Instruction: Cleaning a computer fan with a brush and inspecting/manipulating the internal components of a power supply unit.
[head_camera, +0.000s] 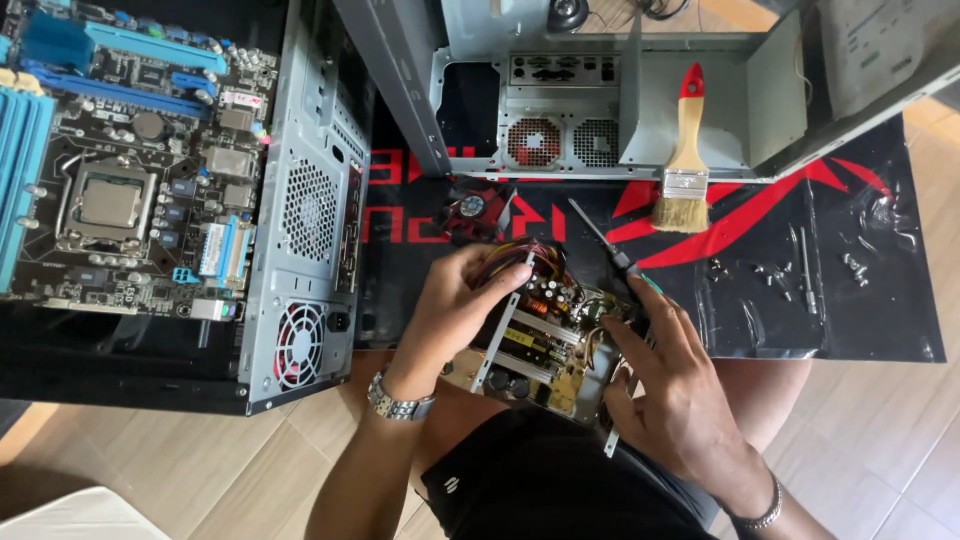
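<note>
Motherboard (120, 160) in open computer case (300, 200) cut off by left and top edges. Second case (620, 110) cropped at top; its side panel (880, 60) runs out the right corner. Right hand (680, 390) covers right part of opened power supply board (545, 335); left hand (455, 305) hides its left edge. Screwdriver (600, 238) handle hidden behind right-hand fingers (650, 310). Small screws (790, 272) on mat (860, 300) too small to tell type. Round black object (568, 12) at top edge cropped, unclear.

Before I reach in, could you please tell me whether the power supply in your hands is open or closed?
Open: the power supply shows its bare circuit board and capacitors, no cover.
</note>
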